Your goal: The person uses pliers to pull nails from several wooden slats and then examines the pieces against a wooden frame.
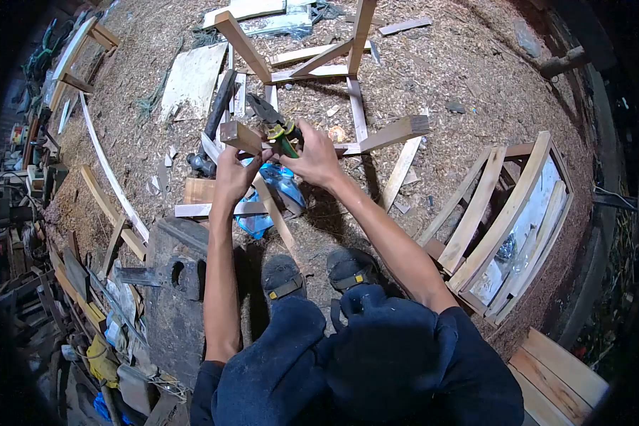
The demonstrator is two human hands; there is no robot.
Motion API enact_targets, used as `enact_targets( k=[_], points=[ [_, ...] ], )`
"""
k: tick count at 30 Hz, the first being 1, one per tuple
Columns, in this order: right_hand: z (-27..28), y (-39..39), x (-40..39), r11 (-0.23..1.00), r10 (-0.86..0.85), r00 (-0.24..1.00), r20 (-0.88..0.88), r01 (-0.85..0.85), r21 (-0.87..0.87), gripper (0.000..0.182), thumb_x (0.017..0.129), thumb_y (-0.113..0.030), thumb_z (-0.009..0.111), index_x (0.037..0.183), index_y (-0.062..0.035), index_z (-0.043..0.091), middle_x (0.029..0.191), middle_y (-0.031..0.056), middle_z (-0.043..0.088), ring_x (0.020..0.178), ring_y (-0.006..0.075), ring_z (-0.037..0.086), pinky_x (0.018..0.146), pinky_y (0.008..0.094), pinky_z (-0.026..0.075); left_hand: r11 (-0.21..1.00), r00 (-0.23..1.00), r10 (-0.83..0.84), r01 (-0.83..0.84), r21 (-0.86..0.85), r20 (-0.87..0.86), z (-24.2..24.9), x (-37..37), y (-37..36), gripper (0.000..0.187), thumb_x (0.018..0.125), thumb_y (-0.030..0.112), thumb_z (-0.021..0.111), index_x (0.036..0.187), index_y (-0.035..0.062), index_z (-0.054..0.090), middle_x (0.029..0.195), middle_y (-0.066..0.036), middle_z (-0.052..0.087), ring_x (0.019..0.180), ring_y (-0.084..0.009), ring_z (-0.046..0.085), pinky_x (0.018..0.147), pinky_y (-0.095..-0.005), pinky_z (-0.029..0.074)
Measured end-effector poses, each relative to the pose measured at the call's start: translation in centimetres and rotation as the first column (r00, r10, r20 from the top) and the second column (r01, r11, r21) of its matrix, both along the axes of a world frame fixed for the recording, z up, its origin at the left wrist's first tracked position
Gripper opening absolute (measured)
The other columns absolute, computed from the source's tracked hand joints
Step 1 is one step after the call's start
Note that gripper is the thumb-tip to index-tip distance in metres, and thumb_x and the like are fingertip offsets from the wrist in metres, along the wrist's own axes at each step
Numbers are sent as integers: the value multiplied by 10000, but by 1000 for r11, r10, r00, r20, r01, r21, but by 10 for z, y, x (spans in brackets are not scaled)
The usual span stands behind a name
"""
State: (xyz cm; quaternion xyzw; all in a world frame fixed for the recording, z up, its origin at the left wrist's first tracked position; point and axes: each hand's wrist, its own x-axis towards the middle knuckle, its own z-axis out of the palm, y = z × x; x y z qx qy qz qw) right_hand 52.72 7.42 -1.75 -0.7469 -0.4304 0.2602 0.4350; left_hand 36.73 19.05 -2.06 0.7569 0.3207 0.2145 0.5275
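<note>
My left hand (234,174) is closed around the near left leg of an upturned wooden frame (353,106), just below the leg's end. My right hand (315,155) grips pliers (265,112) with green and yellow handles; their dark head points up and left, beside that leg. The pliers' handles are partly covered by my fingers. Close to my left hand, a hammer (220,105) with a dark handle lies slanted against the frame. Below both hands is a blue plastic bag (285,186) among wood pieces.
Wood shavings (433,170) cover the ground. Another slatted wooden frame (504,213) lies at the right, above several boards (557,369). A heavy dark block (174,319) stands left of my feet. Long wooden strips (113,174) and piled scrap line the left side.
</note>
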Motion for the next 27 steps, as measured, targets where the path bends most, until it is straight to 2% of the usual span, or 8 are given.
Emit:
enact_targets(
  k=[11, 13, 15, 17, 19, 21, 23, 27],
  points=[
    [-6, -4, -6, 997, -42, 998, 38, 40, 59, 518, 681, -210, 777, 1086, 13, 543, 843, 200, 678, 774, 337, 695, 715, 430, 553, 998, 999, 29, -27, 53, -29, 4, 4, -8, 424, 829, 155, 804, 1186, 33, 612, 1074, -109, 703, 991, -192, 669, 859, -341, 516],
    [4, -7, -7, 993, -76, 990, 116, 64, 104, 504, 665, -197, 779, 1063, 7, 547, 828, 197, 680, 766, 331, 697, 702, 426, 551, 966, 984, 180, -174, 194, -14, 7, 5, -22, 524, 816, 176, 818, 1230, 16, 539, 1091, -146, 693, 1028, -246, 668, 859, -353, 512],
    [15, -11, -5, 995, -61, 994, 95, 54, 78, 502, 646, -183, 786, 1048, 5, 551, 825, 193, 680, 773, 326, 700, 704, 421, 545, 954, 978, 205, -192, 231, -32, 9, 2, -39, 578, 823, 196, 814, 1252, -3, 482, 1065, -159, 671, 995, -273, 657, 836, -369, 510],
    [24, -16, -6, 996, -62, 996, 69, 57, 70, 465, 678, -188, 781, 1028, 9, 547, 852, 201, 686, 768, 349, 698, 716, 438, 556, 895, 936, 335, -351, 275, 104, 5, 2, -56, 553, 846, 191, 793, 1250, -20, 480, 1071, -154, 619, 964, -262, 630, 829, -371, 506],
    [31, -17, -8, 995, -83, 994, 70, 79, 65, 426, 701, -199, 786, 998, 2, 557, 833, 169, 684, 753, 312, 700, 708, 424, 556, 931, 934, 331, -347, 117, 132, 3, 2, -71, 550, 922, 204, 724, 1327, 1, 412, 1162, -121, 534, 989, -177, 590, 792, -286, 509],
    [35, -16, -9, 969, -158, 981, -117, 176, 172, 404, 725, -216, 789, 985, -3, 565, 824, 138, 682, 738, 266, 695, 692, 402, 552, 922, 915, 384, -388, 10, 127, 3, 2, -83, 567, 935, 214, 707, 1339, -6, 376, 1200, -130, 506, 1004, -189, 587, 818, -296, 504],
    [45, -18, -7, 965, -199, 952, -233, 232, 123, 394, 750, -243, 789, 987, -6, 582, 834, 114, 680, 726, 215, 667, 679, 370, 535, 886, 903, 425, -429, 175, 60, 16, 3, -100, 529, 956, 200, 672, 1334, -22, 375, 1175, -129, 522, 956, -190, 590, 821, -307, 508],
    [39, -20, -6, 936, -232, 916, -327, 301, 180, 454, 764, -274, 789, 1007, 41, 569, 812, 112, 655, 735, 182, 628, 672, 343, 513, 981, 996, 91, -86, -171, 23, 12, -2, -113, 305, 999, 174, 597, 1246, 17, 515, 1010, -54, 609, 854, -122, 582, 780, -277, 493]
  ],
)
